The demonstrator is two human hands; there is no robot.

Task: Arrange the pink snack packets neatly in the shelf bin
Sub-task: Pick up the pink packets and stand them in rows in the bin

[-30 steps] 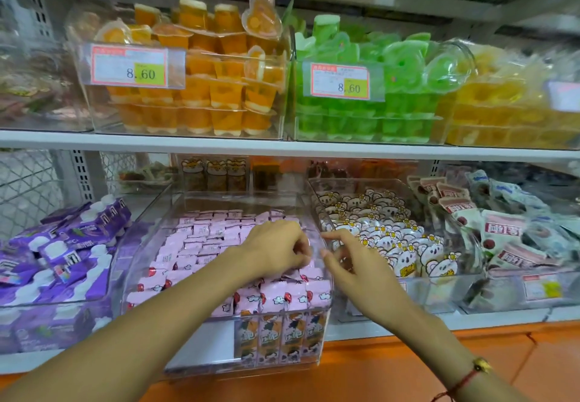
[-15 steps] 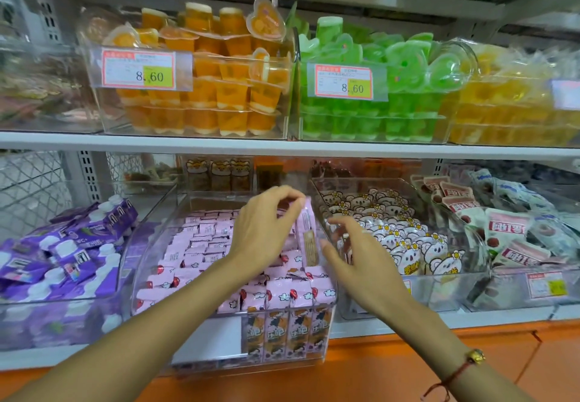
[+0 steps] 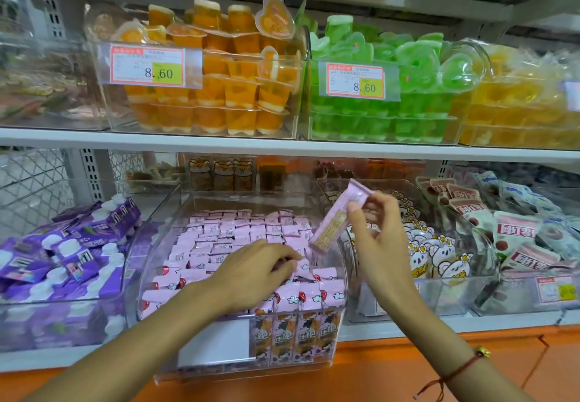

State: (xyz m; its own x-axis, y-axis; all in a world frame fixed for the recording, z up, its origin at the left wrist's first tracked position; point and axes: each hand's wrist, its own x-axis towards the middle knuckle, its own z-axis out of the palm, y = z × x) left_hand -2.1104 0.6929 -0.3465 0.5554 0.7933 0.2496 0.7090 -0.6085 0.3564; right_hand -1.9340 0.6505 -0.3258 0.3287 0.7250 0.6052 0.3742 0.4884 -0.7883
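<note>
Presently, item in hand: one pink snack packet [image 3: 340, 216], long and slim, held tilted above the right rear of the clear shelf bin [image 3: 340, 246], pinched near its upper end by the thumb and fingers of the right hand [image 3: 381, 238]. Left hand [image 3: 260, 271]: palm down on the packets in the bin [image 3: 238, 238], fingers curled into the rows at the right front; whether they grip one cannot be told. Stock in bin: pink packets standing on end in fairly even rows, with a front row upright against the wall and a looser patch under the left hand. Handling note, as judgement: the left hand should part or steady the rows to open a slot, and the lifted packet should go in upright, face matching its neighbours, pressed level with their tops so nothing leans. Risk: a tilted entry could topple nearby packets. Writing: the packets carry characters too small to read; their front faces show a cartoon figure. Price tags on the shelf above, on the orange jelly cups [image 3: 219, 87] and green jelly cups [image 3: 392, 94], both read "8.60"; other print is illegible. Neighbours: purple pouches [image 3: 72, 254] left, bear-print packets [image 3: 439, 257] right.
</note>
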